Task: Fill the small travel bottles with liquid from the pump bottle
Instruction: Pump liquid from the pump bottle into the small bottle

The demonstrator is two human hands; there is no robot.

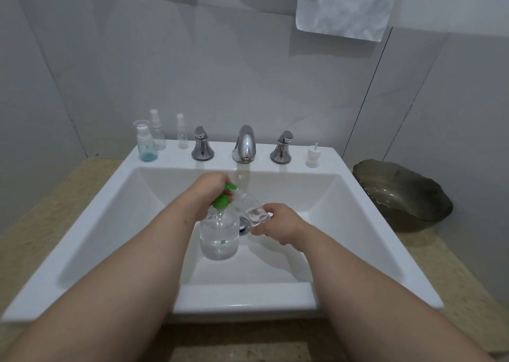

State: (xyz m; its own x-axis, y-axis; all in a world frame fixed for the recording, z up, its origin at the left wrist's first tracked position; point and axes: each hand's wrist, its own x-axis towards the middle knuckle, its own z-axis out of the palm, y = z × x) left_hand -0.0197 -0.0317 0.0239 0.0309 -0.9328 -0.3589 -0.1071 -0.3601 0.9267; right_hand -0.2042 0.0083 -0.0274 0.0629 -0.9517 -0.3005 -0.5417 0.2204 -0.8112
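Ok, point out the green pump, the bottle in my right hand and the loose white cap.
green pump (pixel 220 202): head view, its collar.
travel bottle (pixel 249 204): head view, its clear body.
loose white cap (pixel 312 158): head view, its wide middle part.

A white sink (pixel 242 295) sat in a beige countertop (pixel 55 196). Along its back ledge stood a blue-tinted bottle (pixel 147 148), a spray bottle (pixel 159 135), a slim bottle (pixel 181 137), a chrome faucet (pixel 244 144) and a white pump cap (pixel 312 157). A dark glass dish (pixel 402 190) rested on the counter, right.

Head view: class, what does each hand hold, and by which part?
Left hand grips the clear pump bottle by its green pump top. Right hand holds the small clear plastic travel bottle at its base.
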